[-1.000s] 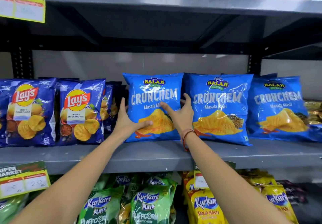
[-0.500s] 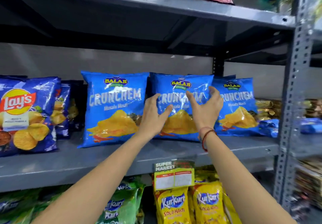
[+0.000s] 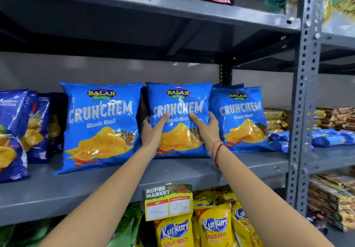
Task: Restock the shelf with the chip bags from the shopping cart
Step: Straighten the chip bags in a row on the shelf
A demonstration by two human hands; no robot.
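Three blue Crunchem chip bags stand upright in a row on the grey middle shelf. The middle bag is clasped from both sides: my left hand grips its left edge and my right hand grips its right edge, thumbs lying across the front. To its left stands the left Crunchem bag, to its right the right Crunchem bag, partly behind my right hand. A red thread bracelet circles my right wrist. The shopping cart is out of view.
Dark blue Lay's bags fill the shelf's left end. Yellow Kurkure bags and green bags sit on the shelf below, behind a price tag. A perforated grey upright bounds the bay on the right; packets lie beyond it. Red and yellow bags rest above.
My hands left the left Crunchem bag, moved right and closed on the sides of the middle bag. The view has shifted right and come closer to the shelf.
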